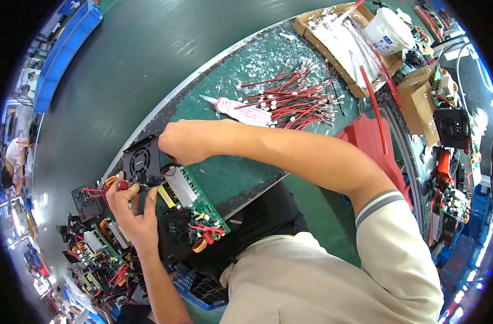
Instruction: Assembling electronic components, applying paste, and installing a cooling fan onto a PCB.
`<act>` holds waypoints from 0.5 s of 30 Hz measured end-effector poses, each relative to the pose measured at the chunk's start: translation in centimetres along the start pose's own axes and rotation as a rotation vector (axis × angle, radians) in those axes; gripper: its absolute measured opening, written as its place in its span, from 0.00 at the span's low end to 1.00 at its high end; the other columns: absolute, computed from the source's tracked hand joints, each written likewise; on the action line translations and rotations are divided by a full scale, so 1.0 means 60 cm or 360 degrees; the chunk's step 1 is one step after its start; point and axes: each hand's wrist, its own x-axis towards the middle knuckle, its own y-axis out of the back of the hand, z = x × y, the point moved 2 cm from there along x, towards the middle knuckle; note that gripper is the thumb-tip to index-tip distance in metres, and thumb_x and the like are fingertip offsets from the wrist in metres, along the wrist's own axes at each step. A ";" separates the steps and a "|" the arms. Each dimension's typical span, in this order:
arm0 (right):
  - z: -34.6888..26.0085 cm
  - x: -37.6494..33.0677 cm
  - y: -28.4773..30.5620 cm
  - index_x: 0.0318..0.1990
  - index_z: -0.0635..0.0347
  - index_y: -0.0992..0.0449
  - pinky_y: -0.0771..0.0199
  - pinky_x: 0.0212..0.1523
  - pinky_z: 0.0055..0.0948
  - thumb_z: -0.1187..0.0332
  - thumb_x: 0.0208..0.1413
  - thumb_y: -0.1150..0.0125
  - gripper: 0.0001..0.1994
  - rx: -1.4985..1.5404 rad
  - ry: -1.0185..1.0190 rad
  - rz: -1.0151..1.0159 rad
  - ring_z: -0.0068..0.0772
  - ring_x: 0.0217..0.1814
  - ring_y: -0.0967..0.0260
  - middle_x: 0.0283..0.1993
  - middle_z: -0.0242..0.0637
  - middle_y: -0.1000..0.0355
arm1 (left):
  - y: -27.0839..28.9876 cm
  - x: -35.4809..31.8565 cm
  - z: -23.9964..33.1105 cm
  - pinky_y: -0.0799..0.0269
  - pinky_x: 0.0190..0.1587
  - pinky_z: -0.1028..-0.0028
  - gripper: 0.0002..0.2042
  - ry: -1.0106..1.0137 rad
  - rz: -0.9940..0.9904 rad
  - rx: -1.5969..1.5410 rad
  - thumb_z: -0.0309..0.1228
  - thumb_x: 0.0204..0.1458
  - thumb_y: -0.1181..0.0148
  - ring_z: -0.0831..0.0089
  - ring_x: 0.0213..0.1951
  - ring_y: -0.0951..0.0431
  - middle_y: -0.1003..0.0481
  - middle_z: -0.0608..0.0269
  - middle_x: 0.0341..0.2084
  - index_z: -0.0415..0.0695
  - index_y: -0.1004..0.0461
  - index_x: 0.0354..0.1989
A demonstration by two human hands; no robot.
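Note:
A black metal panel with a round fan grille (140, 158) stands tilted at the left edge of the bench. My left hand (134, 210) pinches at its lower edge, beside a small dark red round part and black leads. My right hand (186, 141) is curled closed against the panel's right side, fingers turned down and hidden; what they grip cannot be seen. Just below it lies a green circuit board (204, 209) with a pale metal heat sink, a yellow-wrapped component and a copper coil. Another black fan panel (177, 227) adjoins the board.
A white paste tube (243, 110) and a bundle of red and black wires (303, 102) lie on the bench beyond my right forearm. Farther right are a smeared cardboard tray (332, 46) and white bucket (388, 32). More circuit assemblies (98, 243) are heaped at the lower left.

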 end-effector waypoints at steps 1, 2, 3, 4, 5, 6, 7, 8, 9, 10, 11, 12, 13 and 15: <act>0.000 0.000 -0.001 0.26 0.70 0.24 0.25 0.34 0.45 0.72 0.45 0.41 0.08 -0.0009 0.0012 -0.0002 0.57 0.34 0.27 0.28 0.54 0.27 | -0.001 -0.001 -0.001 0.27 0.44 0.73 0.15 -0.0011 0.0008 -0.0024 0.18 0.43 0.33 0.67 0.53 0.32 0.37 0.58 0.54 0.41 0.32 0.37; -0.001 -0.001 0.001 0.26 0.70 0.24 0.25 0.34 0.45 0.72 0.45 0.41 0.08 -0.0010 0.0008 -0.0003 0.57 0.34 0.27 0.28 0.54 0.27 | -0.001 0.000 -0.001 0.27 0.44 0.73 0.15 -0.0011 0.0006 -0.0028 0.18 0.43 0.33 0.67 0.53 0.32 0.37 0.58 0.54 0.41 0.32 0.37; -0.001 -0.003 0.002 0.26 0.70 0.24 0.25 0.34 0.45 0.72 0.45 0.41 0.08 0.0004 0.0007 0.0005 0.57 0.34 0.27 0.28 0.54 0.27 | 0.000 0.000 0.000 0.27 0.44 0.73 0.15 -0.0012 0.0005 -0.0015 0.18 0.43 0.33 0.67 0.53 0.32 0.37 0.58 0.54 0.41 0.32 0.37; -0.002 -0.005 0.003 0.26 0.70 0.24 0.26 0.34 0.45 0.72 0.45 0.41 0.08 0.0018 0.0006 0.0013 0.56 0.34 0.27 0.28 0.54 0.27 | 0.000 0.000 0.001 0.27 0.44 0.73 0.15 -0.0011 0.0004 -0.0003 0.18 0.43 0.33 0.67 0.53 0.32 0.37 0.58 0.54 0.41 0.32 0.37; -0.001 -0.006 0.003 0.26 0.70 0.24 0.26 0.34 0.45 0.72 0.45 0.41 0.08 0.0019 0.0001 0.0009 0.56 0.34 0.27 0.28 0.54 0.27 | 0.000 0.000 0.001 0.27 0.44 0.73 0.15 -0.0009 0.0001 -0.0007 0.18 0.43 0.33 0.67 0.53 0.32 0.37 0.58 0.54 0.41 0.32 0.37; -0.001 -0.007 0.003 0.26 0.70 0.24 0.26 0.34 0.45 0.72 0.45 0.41 0.08 0.0007 0.0018 0.0021 0.56 0.33 0.27 0.28 0.54 0.27 | 0.000 0.001 0.001 0.27 0.44 0.72 0.15 -0.0019 -0.0006 0.0006 0.17 0.43 0.33 0.67 0.53 0.32 0.37 0.58 0.54 0.40 0.32 0.37; -0.001 -0.008 0.003 0.26 0.70 0.24 0.26 0.34 0.44 0.72 0.45 0.41 0.08 -0.0004 0.0035 0.0033 0.56 0.33 0.27 0.28 0.54 0.27 | 0.000 0.001 0.001 0.27 0.45 0.72 0.15 -0.0029 -0.0013 0.0020 0.17 0.44 0.34 0.67 0.53 0.32 0.37 0.57 0.54 0.40 0.32 0.37; -0.002 -0.007 0.003 0.26 0.70 0.24 0.26 0.34 0.44 0.72 0.45 0.41 0.08 0.0000 0.0029 0.0030 0.56 0.33 0.27 0.28 0.54 0.27 | 0.000 0.002 0.001 0.27 0.45 0.72 0.15 -0.0026 -0.0019 0.0016 0.17 0.44 0.34 0.67 0.53 0.32 0.37 0.57 0.54 0.40 0.32 0.37; -0.004 -0.006 0.003 0.26 0.70 0.24 0.26 0.34 0.44 0.71 0.45 0.41 0.08 -0.0018 0.0059 0.0025 0.56 0.33 0.27 0.28 0.54 0.27 | 0.001 0.002 0.001 0.27 0.45 0.72 0.15 -0.0039 -0.0014 0.0012 0.17 0.44 0.34 0.66 0.54 0.32 0.37 0.57 0.54 0.40 0.32 0.37; -0.005 -0.006 0.004 0.26 0.70 0.24 0.26 0.34 0.44 0.71 0.45 0.41 0.08 -0.0036 0.0091 0.0020 0.56 0.33 0.27 0.27 0.54 0.27 | 0.001 0.002 0.001 0.27 0.45 0.72 0.14 -0.0052 -0.0010 0.0007 0.16 0.44 0.35 0.66 0.54 0.32 0.37 0.56 0.54 0.39 0.32 0.37; -0.004 -0.006 0.005 0.26 0.70 0.24 0.26 0.34 0.44 0.71 0.45 0.41 0.08 -0.0036 0.0087 0.0020 0.56 0.33 0.27 0.27 0.54 0.27 | 0.000 0.002 0.001 0.27 0.45 0.72 0.14 -0.0053 -0.0013 0.0005 0.16 0.44 0.35 0.66 0.54 0.32 0.37 0.56 0.54 0.39 0.32 0.37; -0.002 -0.006 0.006 0.27 0.70 0.23 0.25 0.34 0.44 0.71 0.45 0.41 0.08 -0.0008 0.0035 0.0003 0.56 0.33 0.27 0.27 0.54 0.27 | -0.001 0.001 0.000 0.27 0.45 0.72 0.14 -0.0065 -0.0009 0.0003 0.16 0.44 0.35 0.65 0.54 0.32 0.37 0.56 0.54 0.39 0.32 0.37; -0.001 -0.005 0.007 0.27 0.70 0.23 0.25 0.34 0.44 0.71 0.45 0.41 0.08 0.0019 -0.0017 -0.0014 0.56 0.32 0.27 0.27 0.54 0.27 | -0.002 0.001 0.000 0.27 0.45 0.72 0.14 -0.0077 -0.0004 0.0002 0.16 0.44 0.35 0.65 0.54 0.33 0.37 0.55 0.54 0.39 0.32 0.38; 0.002 -0.007 0.006 0.27 0.70 0.23 0.25 0.34 0.44 0.71 0.45 0.41 0.09 0.0031 -0.0031 0.0011 0.56 0.32 0.26 0.27 0.54 0.27 | -0.002 0.001 -0.004 0.26 0.45 0.72 0.14 -0.0090 -0.0003 -0.0003 0.16 0.44 0.36 0.65 0.54 0.33 0.37 0.55 0.54 0.39 0.32 0.37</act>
